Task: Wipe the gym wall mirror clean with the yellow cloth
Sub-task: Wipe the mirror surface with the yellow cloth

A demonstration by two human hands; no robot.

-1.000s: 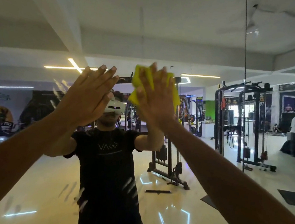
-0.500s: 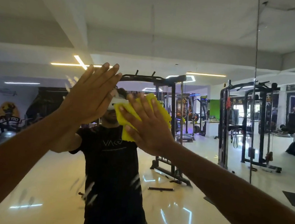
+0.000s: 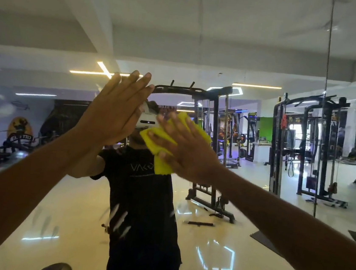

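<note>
From your head camera, your right hand (image 3: 189, 149) lies flat with fingers spread, pressing the yellow cloth (image 3: 163, 153) against the mirror (image 3: 271, 45) at about head height, just right of your reflection (image 3: 146, 209). Your left hand (image 3: 118, 108) is flat against the glass beside it, fingers straight and together, holding nothing. White smears (image 3: 118, 219) mark the mirror lower down, over the reflected black shirt
</note>
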